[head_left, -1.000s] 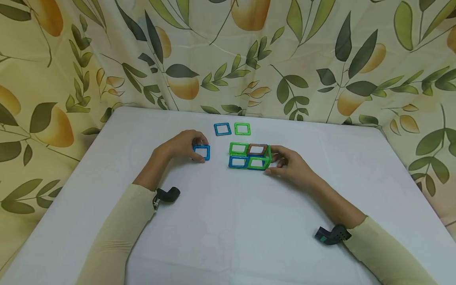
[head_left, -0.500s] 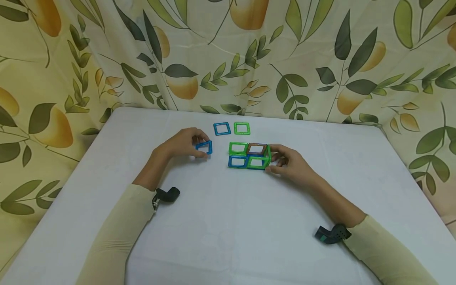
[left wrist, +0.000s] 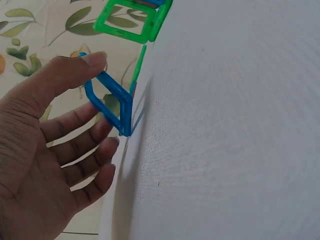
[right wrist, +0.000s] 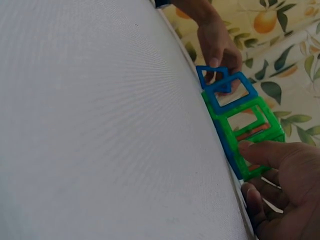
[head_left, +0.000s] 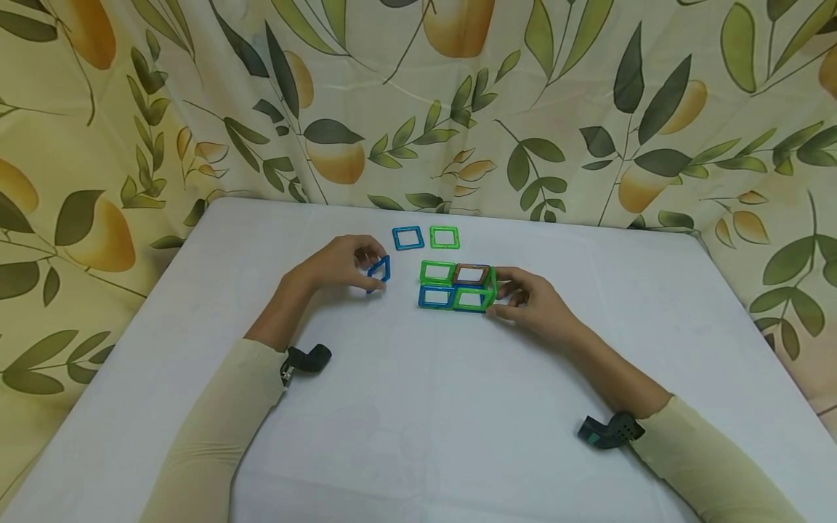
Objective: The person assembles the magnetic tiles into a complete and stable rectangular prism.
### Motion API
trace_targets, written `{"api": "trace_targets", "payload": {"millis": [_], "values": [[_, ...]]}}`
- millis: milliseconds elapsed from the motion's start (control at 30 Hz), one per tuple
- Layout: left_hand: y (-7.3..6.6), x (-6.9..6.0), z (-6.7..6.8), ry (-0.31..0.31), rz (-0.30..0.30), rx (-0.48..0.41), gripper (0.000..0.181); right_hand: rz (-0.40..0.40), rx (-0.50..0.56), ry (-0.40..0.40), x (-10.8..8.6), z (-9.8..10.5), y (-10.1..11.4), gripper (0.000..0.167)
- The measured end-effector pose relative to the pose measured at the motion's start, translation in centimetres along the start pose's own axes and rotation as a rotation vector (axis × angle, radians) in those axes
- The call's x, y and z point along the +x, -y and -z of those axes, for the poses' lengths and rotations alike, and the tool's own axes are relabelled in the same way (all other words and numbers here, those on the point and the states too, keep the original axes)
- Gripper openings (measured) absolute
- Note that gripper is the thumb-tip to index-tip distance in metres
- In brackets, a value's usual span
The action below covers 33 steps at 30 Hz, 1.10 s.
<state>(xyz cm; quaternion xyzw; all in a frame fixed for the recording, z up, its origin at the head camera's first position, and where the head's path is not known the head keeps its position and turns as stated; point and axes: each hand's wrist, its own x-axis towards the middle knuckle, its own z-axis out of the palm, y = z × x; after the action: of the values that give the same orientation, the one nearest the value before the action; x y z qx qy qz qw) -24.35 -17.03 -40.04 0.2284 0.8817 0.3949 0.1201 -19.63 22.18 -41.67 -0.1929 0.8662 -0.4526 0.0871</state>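
Note:
In the head view my left hand (head_left: 346, 261) pinches a blue square magnetic tile (head_left: 387, 268) between thumb and fingers, tilted on edge left of the structure. The left wrist view shows the thumb on one corner of this blue frame (left wrist: 126, 107) and fingers at the other side. A structure of joined magnetic tiles (head_left: 437, 296), green, blue and brown-orange, stands on the table. My right hand (head_left: 532, 301) holds its right end between thumb and fingers. In the right wrist view the thumb presses the green tile (right wrist: 227, 131); the far fingers are partly hidden.
Behind the structure a loose blue square tile (head_left: 408, 248) and a loose green square tile (head_left: 445, 247) lie flat. All sit on a white-covered table (head_left: 425, 407). A leaf-and-fruit patterned cloth (head_left: 405, 87) hangs along the table's back edge.
The blue tile in my left hand has lifted and turned from facing the camera to nearly edge-on, shifting slightly right. My right hand and the structure stay in place.

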Motion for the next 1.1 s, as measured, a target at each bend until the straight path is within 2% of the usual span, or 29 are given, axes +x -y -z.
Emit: {"api": "trace_targets", "payload": {"millis": [533,1100], "values": [[-0.6,0.0,0.1,-0.049,-0.088,-0.064,0.055,0.024,-0.014,-0.035,0.5,-0.5,0.4,0.062],[-1.2,0.2,-0.5,-0.047,-0.112,-0.063,0.056,0.025,-0.038,-0.043,1.3,-1.4,0.8,0.062]]}}
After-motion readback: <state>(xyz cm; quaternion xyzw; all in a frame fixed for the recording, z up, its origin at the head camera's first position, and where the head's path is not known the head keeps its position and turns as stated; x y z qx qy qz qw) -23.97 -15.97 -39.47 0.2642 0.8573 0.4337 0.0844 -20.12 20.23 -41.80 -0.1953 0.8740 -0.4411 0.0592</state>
